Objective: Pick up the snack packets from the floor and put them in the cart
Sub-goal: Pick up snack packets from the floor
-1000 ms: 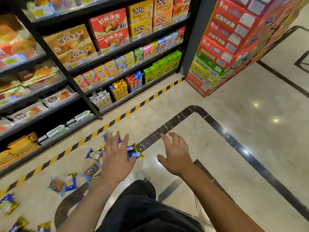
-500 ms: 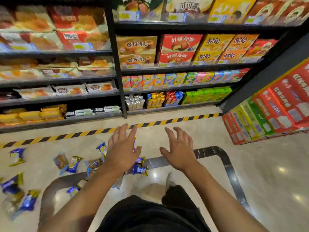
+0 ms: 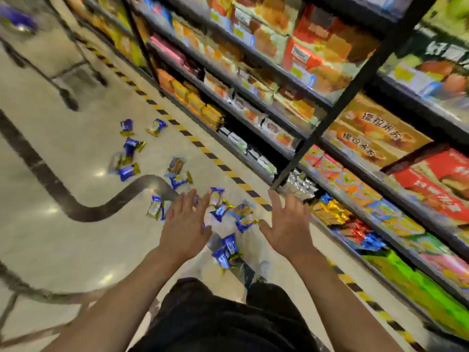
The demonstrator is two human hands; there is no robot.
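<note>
Several blue-and-gold snack packets [image 3: 179, 179] lie scattered on the pale tiled floor, from the middle left down to a pair of packets [image 3: 227, 251] near my feet. My left hand [image 3: 185, 224] hovers with fingers spread above the nearest packets and holds nothing. My right hand [image 3: 286, 224] is spread open beside it, also holding nothing. The metal cart [image 3: 63, 80] stands blurred at the upper left, well beyond the packets.
Dark shelves [image 3: 291, 102] full of boxed and bagged snacks run along the right side. A yellow-and-black hazard stripe [image 3: 215, 161] marks the floor before them. A dark curved inlay [image 3: 101, 207] crosses the floor. My dark trousers fill the bottom centre.
The view has swung left, so the shelves now run along the right and the cart appears at the upper left. Both hands stay open and spread above the packets.
</note>
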